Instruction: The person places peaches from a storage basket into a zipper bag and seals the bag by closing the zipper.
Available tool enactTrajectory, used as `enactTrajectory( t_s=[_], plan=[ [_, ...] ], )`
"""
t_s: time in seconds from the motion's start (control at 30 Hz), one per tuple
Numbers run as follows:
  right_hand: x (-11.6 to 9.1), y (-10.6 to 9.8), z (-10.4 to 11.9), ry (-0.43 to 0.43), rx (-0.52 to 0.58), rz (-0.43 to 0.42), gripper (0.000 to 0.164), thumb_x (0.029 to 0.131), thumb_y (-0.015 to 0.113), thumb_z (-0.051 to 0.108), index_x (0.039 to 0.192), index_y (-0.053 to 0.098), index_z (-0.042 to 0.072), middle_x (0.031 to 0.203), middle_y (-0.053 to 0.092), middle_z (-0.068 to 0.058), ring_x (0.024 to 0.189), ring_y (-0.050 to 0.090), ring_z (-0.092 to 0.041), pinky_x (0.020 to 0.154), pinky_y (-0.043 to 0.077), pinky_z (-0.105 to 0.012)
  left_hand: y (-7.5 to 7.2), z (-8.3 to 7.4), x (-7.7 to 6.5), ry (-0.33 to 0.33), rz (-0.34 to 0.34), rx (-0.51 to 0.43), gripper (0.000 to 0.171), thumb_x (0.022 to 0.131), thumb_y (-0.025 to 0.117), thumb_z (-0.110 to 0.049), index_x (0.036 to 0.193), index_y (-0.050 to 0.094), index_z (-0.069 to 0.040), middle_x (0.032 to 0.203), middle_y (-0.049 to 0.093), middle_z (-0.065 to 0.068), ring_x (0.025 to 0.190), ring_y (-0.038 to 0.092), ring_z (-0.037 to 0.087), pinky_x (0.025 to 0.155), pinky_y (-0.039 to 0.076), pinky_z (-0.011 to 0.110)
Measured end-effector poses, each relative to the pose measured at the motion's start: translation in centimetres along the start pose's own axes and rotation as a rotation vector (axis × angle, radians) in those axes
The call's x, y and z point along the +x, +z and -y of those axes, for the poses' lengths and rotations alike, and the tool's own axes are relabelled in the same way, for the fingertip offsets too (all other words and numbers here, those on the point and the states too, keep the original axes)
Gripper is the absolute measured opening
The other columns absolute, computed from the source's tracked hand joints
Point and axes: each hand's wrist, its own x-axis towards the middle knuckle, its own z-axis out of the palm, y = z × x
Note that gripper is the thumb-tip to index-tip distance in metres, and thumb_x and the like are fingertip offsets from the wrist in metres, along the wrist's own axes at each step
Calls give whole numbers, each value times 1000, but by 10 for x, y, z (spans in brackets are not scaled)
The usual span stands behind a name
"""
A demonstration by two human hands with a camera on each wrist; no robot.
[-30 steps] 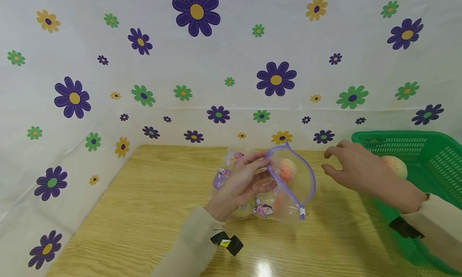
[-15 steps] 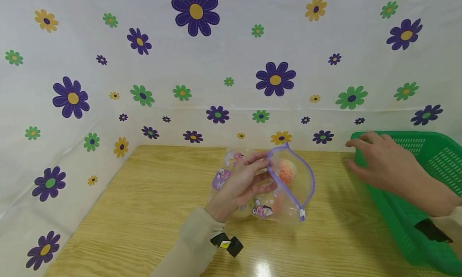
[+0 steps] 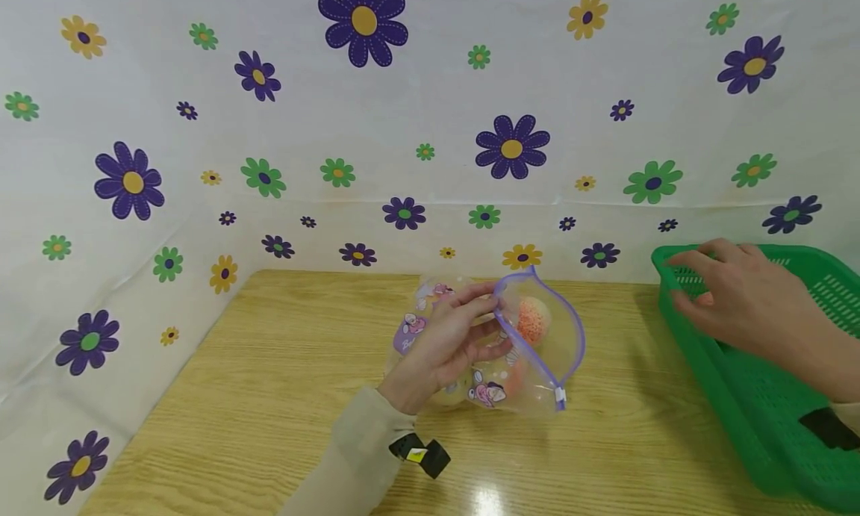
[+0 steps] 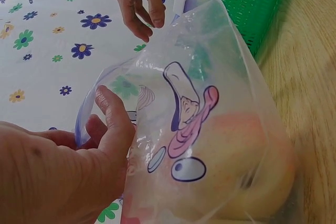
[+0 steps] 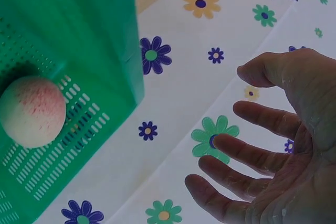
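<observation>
My left hand point(image 3: 446, 344) holds the rim of a clear slider zip bag point(image 3: 487, 393) with a purple zipper and cartoon prints. The bag's mouth gapes to the right. Inside it are pinkish-yellow peaches; one speckled peach point(image 3: 533, 320) shows through the mouth, and another peach point(image 4: 231, 166) fills the bag's lower part in the left wrist view. My right hand point(image 3: 759, 307) is over the far left part of a green plastic basket point(image 3: 725, 404), its fingers spread and holding nothing. Beneath it in the basket lies a peach point(image 5: 34, 111), mostly hidden by the hand in the head view.
The bag and basket stand on a wood-grain table point(image 3: 269, 404), basket at the right edge of view. A white flower-print sheet point(image 3: 302, 113) rises behind the table and along its left side. A black wrist strap point(image 3: 419, 455) is on the left sleeve.
My right hand has moved right, from between the bag and the basket to over the basket, above the peach there. The left hand and the bag have stayed in place.
</observation>
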Motion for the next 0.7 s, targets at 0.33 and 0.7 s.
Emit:
enactTrajectory(
  t_s=[0.33,0.7],
  plan=[
    [-4,1,-24,29,-69,22,46,82,78,19,123,67,1,119,59,-35,99,55,-56,65,52,-67,-2,-1,-1,1,22,5,31,107,51,-12,138,56,-9,97,61,-3,83,60,11,69,62,29],
    [-7,9,-49,111,-132,105,52,84,78,22,125,62,-4,123,55,-39,105,52,-61,77,48,-76,-3,-1,-2,0,22,-2,30,108,50,-13,137,55,-9,98,60,-2,84,59,11,70,62,28]
  ],
)
